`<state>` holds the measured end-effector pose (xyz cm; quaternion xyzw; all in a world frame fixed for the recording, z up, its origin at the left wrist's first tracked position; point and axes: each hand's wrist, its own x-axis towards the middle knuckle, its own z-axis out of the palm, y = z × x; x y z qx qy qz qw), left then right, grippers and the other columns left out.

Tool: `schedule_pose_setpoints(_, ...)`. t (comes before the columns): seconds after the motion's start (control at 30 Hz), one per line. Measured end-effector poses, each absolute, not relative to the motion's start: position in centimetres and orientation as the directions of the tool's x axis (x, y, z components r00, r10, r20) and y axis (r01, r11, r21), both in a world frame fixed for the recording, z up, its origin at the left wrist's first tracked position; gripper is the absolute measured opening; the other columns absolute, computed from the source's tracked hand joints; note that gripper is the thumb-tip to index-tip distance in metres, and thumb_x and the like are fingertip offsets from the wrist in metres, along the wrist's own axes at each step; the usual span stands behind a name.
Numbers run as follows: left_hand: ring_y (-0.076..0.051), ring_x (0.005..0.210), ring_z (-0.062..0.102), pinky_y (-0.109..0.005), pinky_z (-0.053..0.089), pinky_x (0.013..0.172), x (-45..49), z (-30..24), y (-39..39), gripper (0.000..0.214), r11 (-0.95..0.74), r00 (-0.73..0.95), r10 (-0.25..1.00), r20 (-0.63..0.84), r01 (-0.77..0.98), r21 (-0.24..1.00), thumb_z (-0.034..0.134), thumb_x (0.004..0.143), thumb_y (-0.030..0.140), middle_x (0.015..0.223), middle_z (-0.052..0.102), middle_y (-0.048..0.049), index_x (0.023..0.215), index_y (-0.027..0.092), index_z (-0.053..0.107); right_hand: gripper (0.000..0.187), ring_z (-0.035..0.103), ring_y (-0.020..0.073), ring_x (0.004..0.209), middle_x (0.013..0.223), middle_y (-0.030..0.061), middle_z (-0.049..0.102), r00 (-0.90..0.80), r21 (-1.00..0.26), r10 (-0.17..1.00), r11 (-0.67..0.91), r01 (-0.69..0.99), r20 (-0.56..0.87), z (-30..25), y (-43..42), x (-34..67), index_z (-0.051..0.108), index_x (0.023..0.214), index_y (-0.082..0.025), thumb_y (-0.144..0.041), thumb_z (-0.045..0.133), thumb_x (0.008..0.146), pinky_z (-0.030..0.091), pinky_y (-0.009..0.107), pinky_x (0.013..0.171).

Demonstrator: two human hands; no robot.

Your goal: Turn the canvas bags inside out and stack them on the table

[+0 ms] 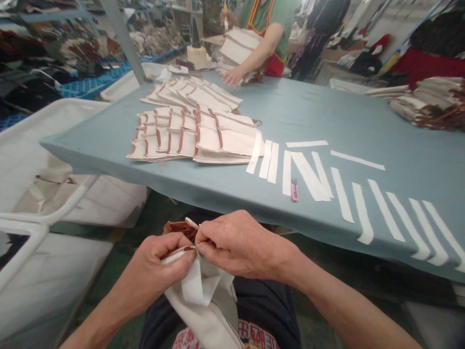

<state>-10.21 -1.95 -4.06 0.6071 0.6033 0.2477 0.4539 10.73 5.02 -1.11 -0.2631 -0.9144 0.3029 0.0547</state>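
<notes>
Over my lap hangs a cream fabric piece with brown trim (203, 315), gathered up between both hands. My left hand (160, 261) is closed on its edge, thumb on top. Close against it, my right hand (232, 242) pinches the same edge near a brown, crumpled part (178, 228). A white strip (198, 283) dangles in a loop below the fingers; which hand grips it I cannot tell. On the table ahead lie several loose white strips (341, 194) and a pink thread snipper (294, 190).
Overlapping cream pieces with brown edging (207, 128) lie on the blue-covered table (290, 106). Across it, a co-worker's hand (234, 76) rests by a cream stack (240, 46). White bins (54, 203) stand at left. Another pile (432, 102) sits at far right.
</notes>
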Motion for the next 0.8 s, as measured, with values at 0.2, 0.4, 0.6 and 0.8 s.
schedule_pose_setpoints(0.2, -0.014, 0.056, 0.047, -0.023, 0.034, 0.053, -9.6, -5.2, -1.3, 0.03, 0.11, 0.123, 0.967, -0.223, 0.588, 0.802, 0.054, 0.081, 0.042, 0.058, 0.052, 0.0029, 0.059, 0.021, 0.059, 0.019, 0.065, 0.0168, 0.072, 0.087, 0.006, 0.079, -0.829, -0.501, 0.547, 0.687, 0.526, -0.121, -1.6, 5.2, 10.7, 0.069, 0.093, -0.016, -0.016, 0.06, 0.11, 0.027, 0.031, 0.062)
schedule_pose_setpoints(0.4, -0.017, 0.064, 0.059, -0.024, 0.042, 0.059, -9.2, -5.5, -0.5, 0.025, 0.017, 0.185, 0.971, -0.15, 0.574, 0.819, 0.055, 0.086, 0.035, 0.069, 0.067, 0.0007, 0.07, 0.02, 0.067, 0.019, 0.066, 0.0176, 0.076, 0.087, 0.0048, 0.077, -0.791, -0.609, 0.612, 0.629, 0.482, 0.006, -4.2, 5.4, 12.0, 0.068, 0.091, -0.018, -0.016, 0.062, 0.109, 0.036, 0.03, 0.067)
schedule_pose_setpoints(0.6, -0.014, 0.065, 0.06, -0.019, 0.047, 0.059, -9.3, -2.6, -0.2, 0.028, -0.17, 0.309, 0.951, 0.027, 0.447, 0.878, 0.06, 0.099, 0.03, 0.072, 0.069, 0.0035, 0.074, 0.022, 0.071, 0.028, 0.073, 0.0237, 0.119, 0.128, 0.0117, 0.078, -0.627, -0.858, 0.698, 0.506, 0.09, 0.346, -4.0, 5.1, 13.5, 0.068, 0.125, -0.018, -0.034, 0.071, 0.102, 0.056, 0.038, 0.106)
schedule_pose_setpoints(0.8, -0.014, 0.075, 0.071, -0.015, 0.054, 0.071, -10.2, 0.2, -1.0, 0.027, -0.251, 0.38, 0.923, 0.066, 0.463, 0.85, 0.064, 0.103, 0.031, 0.08, 0.078, 0.0052, 0.08, 0.026, 0.079, 0.037, 0.072, 0.0196, 0.088, 0.097, 0.0027, 0.078, -0.616, -0.749, 0.593, 0.663, 0.007, 0.519, -2.7, 4.4, 11.8, 0.069, 0.121, -0.019, -0.042, 0.076, 0.092, 0.056, 0.038, 0.098)
